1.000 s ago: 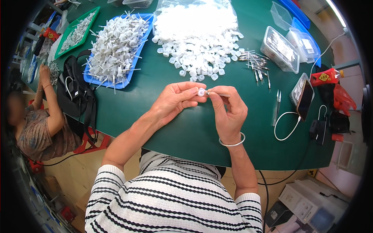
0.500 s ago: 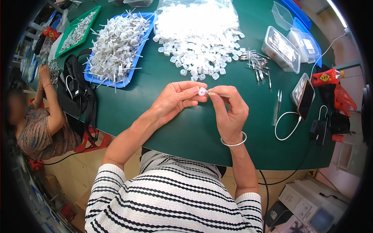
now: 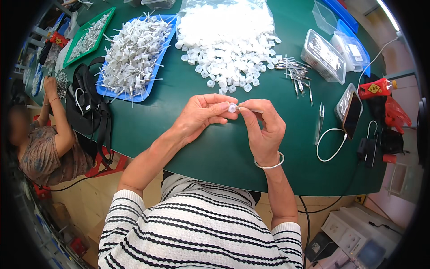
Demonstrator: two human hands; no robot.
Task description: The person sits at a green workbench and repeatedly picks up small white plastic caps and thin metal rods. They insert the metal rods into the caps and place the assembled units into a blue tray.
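Note:
Between the thumb and fingers of my left hand (image 3: 201,113) is a small white plastic cap (image 3: 232,108). My right hand (image 3: 264,122) pinches a thin metal pin (image 3: 239,107), whose tip meets the cap's right side; how deep it sits in the cap I cannot tell. Beyond my hands lies a big heap of loose translucent white caps (image 3: 228,54), spilling from a clear bag. A small pile of metal pins (image 3: 294,71) rests to the right of the heap. On the left, a blue tray (image 3: 101,88) is piled with caps that have pins in them.
Tweezers (image 3: 320,123) lie right of my hands, near a phone (image 3: 353,117) with a white cable. Clear plastic boxes (image 3: 324,57) stand at the far right. A black bag (image 3: 86,89) and a green tray (image 3: 70,56) are at the left, where another person (image 3: 49,139) sits working.
Hardly anything differs. The cap and both hands have shifted very slightly left, and the pin stays against the cap.

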